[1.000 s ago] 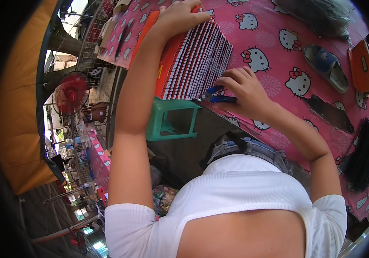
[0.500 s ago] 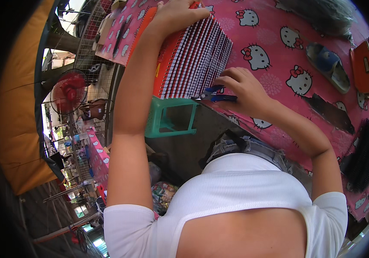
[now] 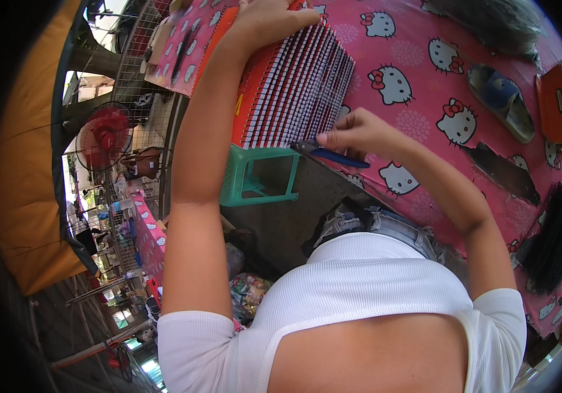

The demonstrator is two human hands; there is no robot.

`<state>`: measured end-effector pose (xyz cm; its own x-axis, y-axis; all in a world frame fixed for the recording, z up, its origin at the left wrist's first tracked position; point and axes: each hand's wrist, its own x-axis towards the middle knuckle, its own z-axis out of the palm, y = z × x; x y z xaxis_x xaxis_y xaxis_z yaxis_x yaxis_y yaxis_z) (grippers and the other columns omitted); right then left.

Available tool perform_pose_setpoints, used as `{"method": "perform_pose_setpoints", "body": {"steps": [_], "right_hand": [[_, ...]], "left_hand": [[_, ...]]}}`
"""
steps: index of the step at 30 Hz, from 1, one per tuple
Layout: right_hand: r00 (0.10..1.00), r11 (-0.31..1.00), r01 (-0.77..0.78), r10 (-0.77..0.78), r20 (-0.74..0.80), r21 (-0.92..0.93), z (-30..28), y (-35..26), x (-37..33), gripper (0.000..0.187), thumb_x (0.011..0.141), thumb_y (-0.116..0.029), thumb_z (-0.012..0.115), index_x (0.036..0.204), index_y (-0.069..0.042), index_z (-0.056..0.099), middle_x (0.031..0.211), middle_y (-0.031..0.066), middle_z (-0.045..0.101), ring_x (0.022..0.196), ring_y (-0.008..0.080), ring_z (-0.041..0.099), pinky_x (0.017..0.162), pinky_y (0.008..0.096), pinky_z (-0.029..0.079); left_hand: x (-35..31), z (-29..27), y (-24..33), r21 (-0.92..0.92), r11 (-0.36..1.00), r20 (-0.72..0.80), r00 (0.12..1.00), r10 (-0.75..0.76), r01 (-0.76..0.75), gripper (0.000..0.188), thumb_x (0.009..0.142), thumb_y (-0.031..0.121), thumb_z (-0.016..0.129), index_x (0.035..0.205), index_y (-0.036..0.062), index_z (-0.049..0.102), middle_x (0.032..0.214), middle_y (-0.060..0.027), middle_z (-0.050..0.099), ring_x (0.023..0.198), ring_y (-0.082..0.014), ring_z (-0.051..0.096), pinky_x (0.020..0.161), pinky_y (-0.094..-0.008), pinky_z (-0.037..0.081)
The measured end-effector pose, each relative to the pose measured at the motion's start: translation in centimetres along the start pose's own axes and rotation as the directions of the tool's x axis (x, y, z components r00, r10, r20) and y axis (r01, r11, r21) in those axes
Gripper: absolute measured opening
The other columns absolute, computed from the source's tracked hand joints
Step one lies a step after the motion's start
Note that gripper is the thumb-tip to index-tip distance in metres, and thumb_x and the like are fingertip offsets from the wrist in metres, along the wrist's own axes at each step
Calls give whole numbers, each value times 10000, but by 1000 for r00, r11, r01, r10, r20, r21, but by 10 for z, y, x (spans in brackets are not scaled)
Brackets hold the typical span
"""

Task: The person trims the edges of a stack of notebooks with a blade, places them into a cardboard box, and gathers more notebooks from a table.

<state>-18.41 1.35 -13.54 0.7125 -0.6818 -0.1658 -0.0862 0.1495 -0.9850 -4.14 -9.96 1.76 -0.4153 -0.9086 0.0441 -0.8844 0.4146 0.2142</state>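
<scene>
A row of spiral notebooks (image 3: 258,92) with red-orange covers and black coil bindings stands packed together at the near left edge of the pink table, coils showing. My left hand (image 3: 271,23) grips them from above at their far end; some of its fingertips lie out of sight. Blue-handled pliers (image 3: 333,155) are in my right hand (image 3: 362,134), which is closed round the handles. Their dark jaws are at the near lower corner of the notebooks, by the coil ends. Whether the jaws touch a wire is too small to tell.
A green plastic stool (image 3: 228,177) stands below the notebooks. On the pink cartoon-print tablecloth (image 3: 412,88) lie a blue-grey slipper (image 3: 500,98), an orange-covered book (image 3: 556,105), a bundle of black coils (image 3: 556,242) and a plastic bag (image 3: 490,23). A red fan (image 3: 105,136) is at the left.
My right hand has shifted slightly and its fingers have changed their hold. The pliers' handles have come closer together. My left hand stays on the notebooks.
</scene>
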Motion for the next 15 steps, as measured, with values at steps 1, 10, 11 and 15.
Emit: {"method": "perform_pose_setpoints", "body": {"steps": [1,10,11,15], "right_hand": [[999,1000,-28,28,-15,-7,4,0,-2,412,731,-413,705,811,-12,663,668,131,625,625,194,602,605,301,464],[623,493,435,-769,-144,-754,12,10,-10,434,668,-316,725,994,-89,552,985,98,516,919,280,500,814,386,390],[617,492,434,-773,-148,-755,12,10,-10,434,669,-314,725,996,-86,553,982,101,520,914,280,504,810,388,393],[612,506,426,-772,-174,-750,13,11,-12,440,660,-304,729,995,-81,553,980,101,522,918,280,503,812,386,394]], "left_hand": [[-1,0,-1,-17,1000,-10,1000,8,-8,313,711,297,577,747,-14,565,686,-161,572,677,-262,560,624,-377,421],[1,0,2,-16,1000,-9,1000,-18,18,315,712,288,576,738,-25,563,666,-162,569,653,-248,563,608,-369,430],[1,0,3,-21,1000,-9,1000,-17,17,315,711,288,577,735,-26,562,664,-162,568,650,-246,562,606,-368,429],[0,-1,3,-11,1000,-3,1000,-24,24,312,708,285,580,727,-26,559,659,-157,564,639,-235,556,598,-362,425]]}}
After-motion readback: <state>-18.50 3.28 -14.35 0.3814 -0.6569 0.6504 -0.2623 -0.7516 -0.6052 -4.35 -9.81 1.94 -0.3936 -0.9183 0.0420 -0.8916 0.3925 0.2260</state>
